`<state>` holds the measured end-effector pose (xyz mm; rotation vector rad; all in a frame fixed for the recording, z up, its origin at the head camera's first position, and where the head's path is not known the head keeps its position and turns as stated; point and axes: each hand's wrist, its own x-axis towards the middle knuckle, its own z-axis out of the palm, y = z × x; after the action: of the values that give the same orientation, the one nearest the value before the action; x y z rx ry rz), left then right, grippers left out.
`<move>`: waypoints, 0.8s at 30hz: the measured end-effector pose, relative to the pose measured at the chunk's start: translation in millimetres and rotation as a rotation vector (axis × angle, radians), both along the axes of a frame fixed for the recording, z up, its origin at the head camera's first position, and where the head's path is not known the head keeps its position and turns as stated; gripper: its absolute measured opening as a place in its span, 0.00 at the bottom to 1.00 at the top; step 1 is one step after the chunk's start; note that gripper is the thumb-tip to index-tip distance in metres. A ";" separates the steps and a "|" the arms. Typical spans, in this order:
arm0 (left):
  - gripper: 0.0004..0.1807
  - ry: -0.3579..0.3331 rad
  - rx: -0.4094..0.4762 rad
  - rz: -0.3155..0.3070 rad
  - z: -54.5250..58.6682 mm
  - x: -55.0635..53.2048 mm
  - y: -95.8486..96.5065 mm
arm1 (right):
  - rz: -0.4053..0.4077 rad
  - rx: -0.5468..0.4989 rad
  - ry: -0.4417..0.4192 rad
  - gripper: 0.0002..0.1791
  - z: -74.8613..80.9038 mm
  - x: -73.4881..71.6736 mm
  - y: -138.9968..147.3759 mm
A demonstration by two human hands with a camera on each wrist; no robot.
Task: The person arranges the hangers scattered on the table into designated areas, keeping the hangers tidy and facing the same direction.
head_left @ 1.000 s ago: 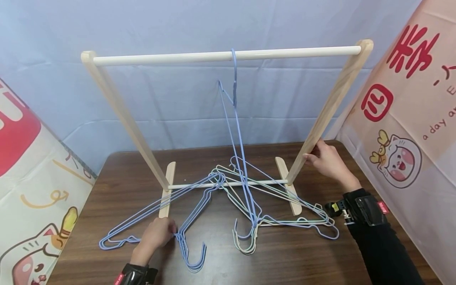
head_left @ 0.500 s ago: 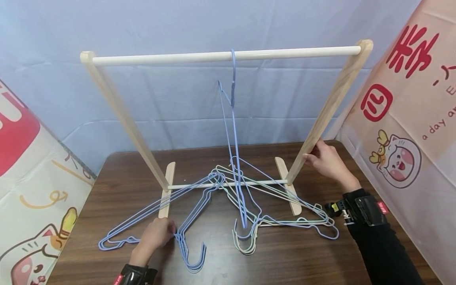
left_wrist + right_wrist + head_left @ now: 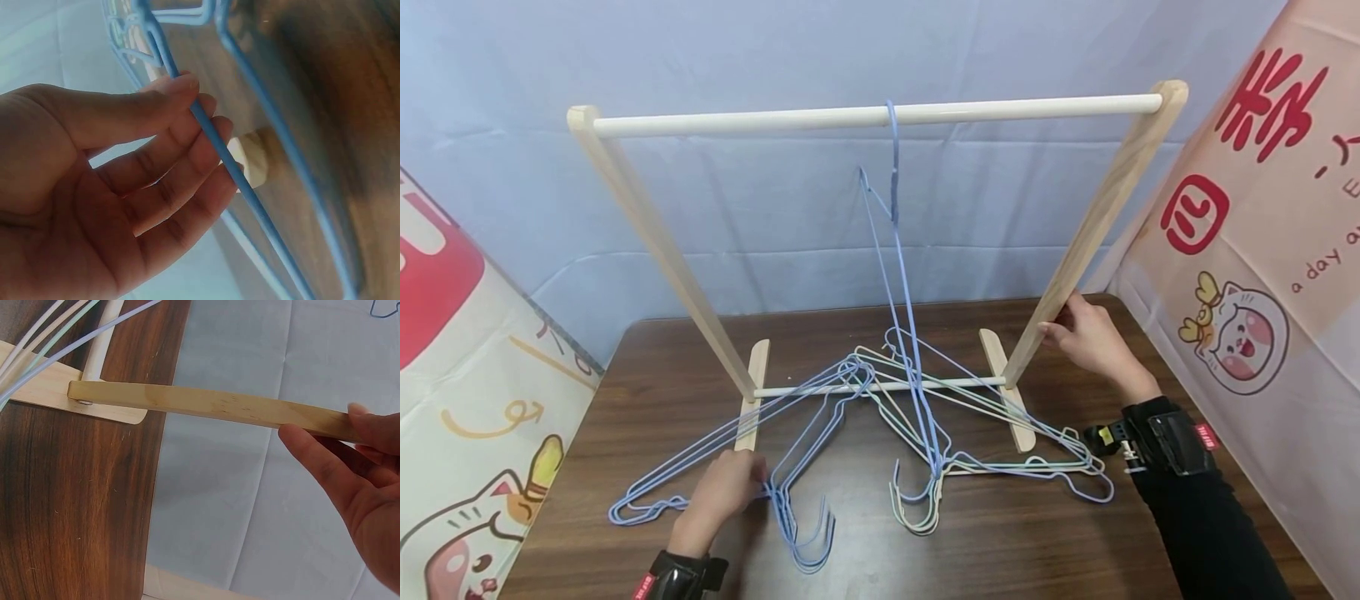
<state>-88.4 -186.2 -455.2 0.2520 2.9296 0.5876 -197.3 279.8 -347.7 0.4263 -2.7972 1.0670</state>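
My left hand [image 3: 726, 492] pinches a blue wire hanger [image 3: 255, 203] between thumb and fingertips, as the left wrist view shows. That hanger belongs to a stack of blue hangers [image 3: 784, 517] at the table's left, and its hook stands slightly apart from the others. My right hand [image 3: 1090, 337] grips the right wooden post [image 3: 1086, 229] of a small garment rack, thumb on one side and fingers on the other. From the rack's white top bar [image 3: 737, 122] one blue hanger [image 3: 896, 171] hangs near the middle.
Blue and pale green hangers [image 3: 1000, 469] lie overlapping at the right, hooks toward the front. The rack's lower bar [image 3: 955, 384] runs beneath the hangers, between two flat wooden feet [image 3: 1022, 437]. A pale blue cloth [image 3: 805, 217] hangs behind the brown table [image 3: 880, 567].
My left hand has shifted slightly, and one blue hanger has lifted a little away from its stack. The hanging hanger swung left and back again. My right hand stays on the post.
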 end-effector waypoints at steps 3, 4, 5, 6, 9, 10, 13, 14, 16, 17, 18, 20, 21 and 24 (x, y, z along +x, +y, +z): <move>0.10 0.033 0.001 -0.004 5.3 -1.0 1.5 | 0.001 -0.005 -0.005 0.18 -0.1 -0.2 0.0; 0.10 0.045 0.000 -0.007 7.1 -1.3 1.8 | 0.002 -0.005 -0.005 0.18 -0.2 -0.3 0.0; 0.10 0.058 -0.004 -0.012 9.0 -1.8 2.2 | 0.003 -0.005 -0.006 0.18 -0.3 -0.4 0.0; 0.10 0.069 -0.008 -0.014 10.9 -2.3 2.5 | 0.004 -0.004 -0.004 0.18 -0.5 -0.5 0.0; 0.10 0.087 -0.008 -0.017 16.7 -4.1 3.1 | 0.004 0.000 -0.001 0.18 -1.0 -0.7 -0.1; 0.09 0.088 -0.004 -0.015 18.5 -4.7 3.1 | 0.003 0.001 0.000 0.18 -1.0 -0.7 -0.1; 0.08 0.085 0.012 -0.013 22.9 -6.2 2.7 | -0.003 0.007 0.004 0.18 -0.9 -0.9 0.0; 0.08 0.087 0.015 -0.014 24.2 -6.5 2.4 | -0.004 0.009 0.007 0.17 -0.8 -0.9 0.0; 0.09 0.090 0.017 -0.014 26.5 -7.1 1.9 | -0.006 0.013 0.015 0.17 -0.8 -1.0 -0.1; 0.09 0.092 0.017 -0.014 27.5 -7.4 1.8 | -0.007 0.016 0.019 0.17 -0.8 -1.1 -0.2; 0.09 0.095 0.014 -0.015 28.3 -7.7 1.7 | -0.007 0.016 0.021 0.17 -0.8 -1.1 -0.3; 0.10 0.096 0.012 -0.012 29.9 -8.6 1.6 | -0.009 0.014 0.023 0.17 -0.8 -1.0 -0.4; 0.10 0.101 0.012 -0.015 30.5 -9.2 1.5 | -0.009 0.013 0.023 0.17 -0.8 -1.0 -0.4; 0.10 0.123 0.014 -0.031 32.8 -11.2 1.4 | -0.007 0.005 0.017 0.17 -0.7 -0.8 -0.5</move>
<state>-99.6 -184.8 -422.4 0.3471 3.0337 0.6085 -198.1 279.3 -348.5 0.4240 -2.7851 1.0503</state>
